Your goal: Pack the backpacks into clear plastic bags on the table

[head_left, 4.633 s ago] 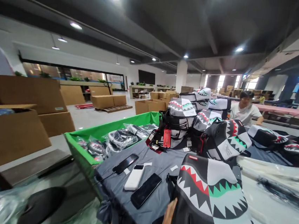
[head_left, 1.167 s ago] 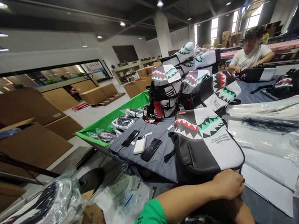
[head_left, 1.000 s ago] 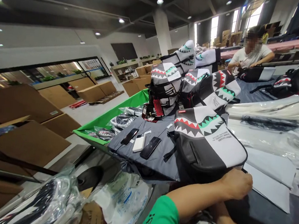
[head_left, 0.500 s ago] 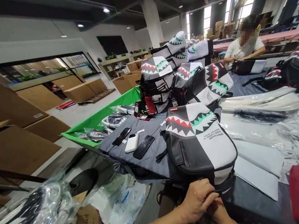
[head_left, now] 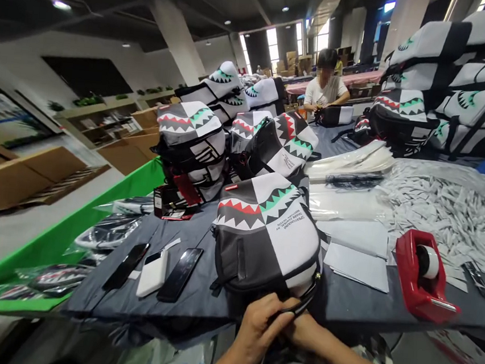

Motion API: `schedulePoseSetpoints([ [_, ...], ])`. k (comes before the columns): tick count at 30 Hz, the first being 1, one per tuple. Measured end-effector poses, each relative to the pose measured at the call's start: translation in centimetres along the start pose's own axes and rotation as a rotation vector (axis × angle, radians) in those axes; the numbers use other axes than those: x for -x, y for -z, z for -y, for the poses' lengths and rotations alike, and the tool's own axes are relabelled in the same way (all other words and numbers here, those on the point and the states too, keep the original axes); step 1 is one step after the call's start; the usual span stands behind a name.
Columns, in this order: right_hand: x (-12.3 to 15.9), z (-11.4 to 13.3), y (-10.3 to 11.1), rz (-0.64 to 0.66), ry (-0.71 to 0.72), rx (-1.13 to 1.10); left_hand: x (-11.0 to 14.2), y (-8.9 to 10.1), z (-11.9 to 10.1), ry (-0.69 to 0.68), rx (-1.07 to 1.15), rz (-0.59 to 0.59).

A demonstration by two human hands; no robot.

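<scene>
A black, grey and white backpack [head_left: 271, 236] lies on the table in front of me, with a red and green shark-tooth print. Its near end faces my body. At that end my left hand [head_left: 257, 323] is closed, thumb and fingers pinching a black strap [head_left: 304, 303]. Pressed close beside it, my right hand [head_left: 303, 330] is closed at the same strap; its fingertips are largely hidden. To the left of the backpack are two dark phones [head_left: 180, 274] and a white power bank [head_left: 153, 273].
More shark-print backpacks [head_left: 192, 125] stand behind. On the right are a red tape dispenser [head_left: 407, 249], white paper sheets [head_left: 356, 267] and a heap of white slips [head_left: 450, 208]. A green-lined bin [head_left: 61, 233] borders the table's left side. Another person [head_left: 326, 87] works across the table.
My view has swung right, bringing the whole tape dispenser and the slip heap into sight. Both hands stay together at the backpack's near end, where the black strap now shows between them.
</scene>
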State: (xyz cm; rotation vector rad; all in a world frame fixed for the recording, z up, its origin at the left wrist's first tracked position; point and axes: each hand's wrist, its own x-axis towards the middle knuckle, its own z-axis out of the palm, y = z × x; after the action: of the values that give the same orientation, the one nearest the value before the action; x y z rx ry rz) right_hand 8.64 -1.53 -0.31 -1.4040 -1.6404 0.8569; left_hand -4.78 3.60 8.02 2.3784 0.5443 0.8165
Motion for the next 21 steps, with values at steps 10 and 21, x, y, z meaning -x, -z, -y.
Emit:
schedulePoseSetpoints([
  [10,-0.4,-7.6,21.7,-0.542,-0.498,0.446,2.0,-0.9,3.5,-0.037,-0.346,0.137],
  [21,0.2,-8.1,24.6,-0.452,-0.498,0.616,1.8,-2.5,2.7,0.024,-0.064,0.053],
])
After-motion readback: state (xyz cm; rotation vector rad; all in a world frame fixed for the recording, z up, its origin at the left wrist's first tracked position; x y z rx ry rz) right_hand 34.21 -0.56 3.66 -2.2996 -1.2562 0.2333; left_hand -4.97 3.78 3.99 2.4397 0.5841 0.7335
